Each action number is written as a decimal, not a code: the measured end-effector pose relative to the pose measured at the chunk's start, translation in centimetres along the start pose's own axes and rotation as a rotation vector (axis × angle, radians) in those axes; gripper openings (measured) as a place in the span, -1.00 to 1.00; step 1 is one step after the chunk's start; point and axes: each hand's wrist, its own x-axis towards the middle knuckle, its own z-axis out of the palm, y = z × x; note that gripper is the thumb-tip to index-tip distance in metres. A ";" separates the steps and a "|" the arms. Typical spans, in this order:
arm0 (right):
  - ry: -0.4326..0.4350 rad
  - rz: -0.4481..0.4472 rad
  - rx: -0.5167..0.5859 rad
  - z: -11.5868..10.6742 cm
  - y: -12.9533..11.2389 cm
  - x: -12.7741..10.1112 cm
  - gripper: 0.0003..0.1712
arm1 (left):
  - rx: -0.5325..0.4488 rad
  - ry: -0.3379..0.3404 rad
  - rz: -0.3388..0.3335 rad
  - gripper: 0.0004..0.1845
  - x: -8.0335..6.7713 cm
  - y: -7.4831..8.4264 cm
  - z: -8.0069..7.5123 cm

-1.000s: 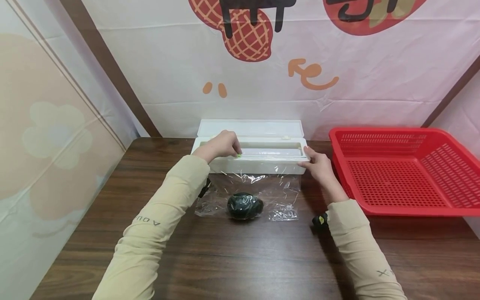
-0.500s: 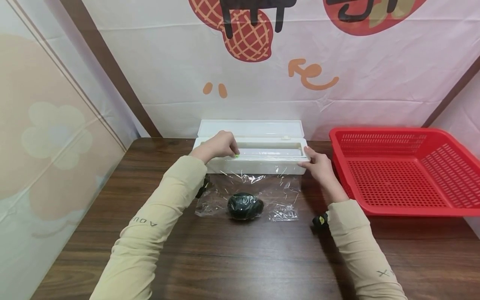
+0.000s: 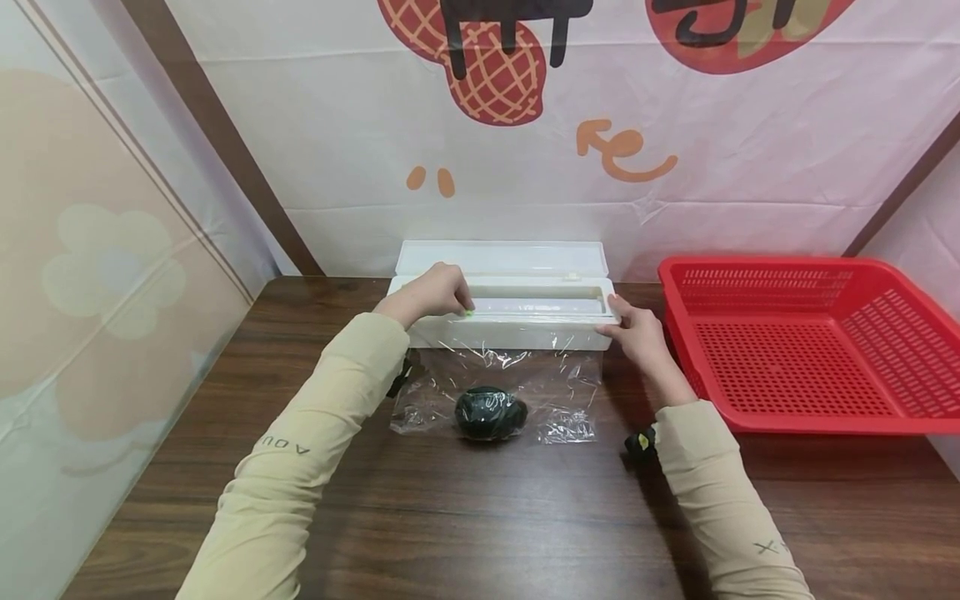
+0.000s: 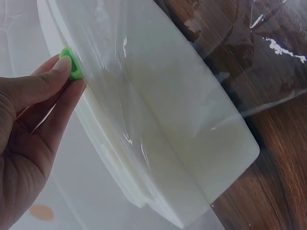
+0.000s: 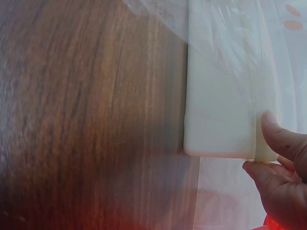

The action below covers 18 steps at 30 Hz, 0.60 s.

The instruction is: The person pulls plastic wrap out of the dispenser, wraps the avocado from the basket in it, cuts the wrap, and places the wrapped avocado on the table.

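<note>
A white cling-film dispenser box (image 3: 517, 329) stands open at the back of the wooden table (image 3: 480, 508). A clear film sheet (image 3: 558, 392) runs from it toward me, over a dark round object (image 3: 491, 412). My left hand (image 3: 433, 292) pinches the small green slider (image 3: 467, 312) on the box's cutting rail; the left wrist view shows thumb and forefinger on the green slider (image 4: 71, 63). My right hand (image 3: 637, 332) grips the box's right end (image 5: 218, 129), thumb on its top edge.
A red perforated plastic basket (image 3: 806, 342) sits at the right, close to my right hand. A printed cloth backdrop (image 3: 525, 125) hangs behind the box. A pale panel (image 3: 90, 275) borders the table on the left.
My left hand has slid the green slider slightly leftward along the box's rail. The right hand, the film and the dark object have stayed where they were.
</note>
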 end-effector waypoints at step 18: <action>0.000 -0.027 -0.002 -0.1 0.1 0.0 -0.28 | -0.025 0.014 -0.005 -0.90 -0.6 -0.7 -0.1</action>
